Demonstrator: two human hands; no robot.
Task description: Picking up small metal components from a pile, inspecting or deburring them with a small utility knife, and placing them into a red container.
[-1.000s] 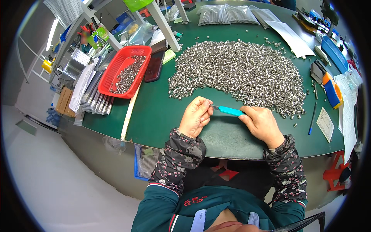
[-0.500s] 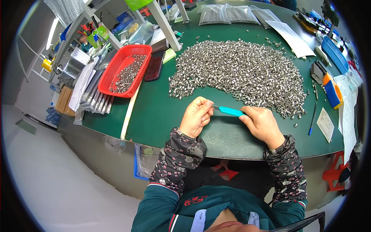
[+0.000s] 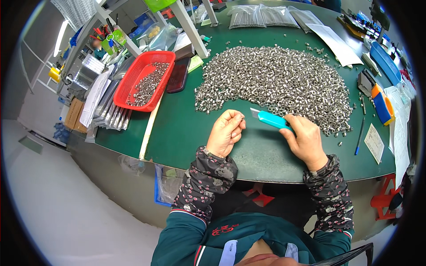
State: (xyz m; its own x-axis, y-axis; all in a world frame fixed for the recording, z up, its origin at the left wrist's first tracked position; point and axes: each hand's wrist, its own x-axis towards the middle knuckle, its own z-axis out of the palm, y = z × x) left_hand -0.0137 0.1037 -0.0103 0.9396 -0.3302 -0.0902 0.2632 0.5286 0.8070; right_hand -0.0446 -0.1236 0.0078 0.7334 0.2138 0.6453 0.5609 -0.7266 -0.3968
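My right hand [image 3: 306, 141] grips a teal utility knife [image 3: 273, 119], its blade [image 3: 254, 112] bare and aimed left. Thumb and fingers of my left hand [image 3: 226, 134] are pinched together; a tiny dark bit shows at the fingertips, too small to name. A small gap parts the blade from those fingertips. Just beyond both hands spreads a large heap of small silvery metal rings [image 3: 275, 80] on the green table [image 3: 266, 155].
A red plastic basket [image 3: 120, 91] with more metal rings stands at the left, beside a dark phone-like slab [image 3: 178, 75]. At the right lie a blue pen [image 3: 359, 136], a paper card [image 3: 374, 143], an orange-and-blue tool [image 3: 382, 105] and a blue tray [image 3: 385, 62]. Plastic-bagged tubes [image 3: 262, 17] lie at the back.
The knife has drawn away from the left fingertips, slightly to the right, and has turned so that its blade's flat side shows. The left hand has hardly moved.
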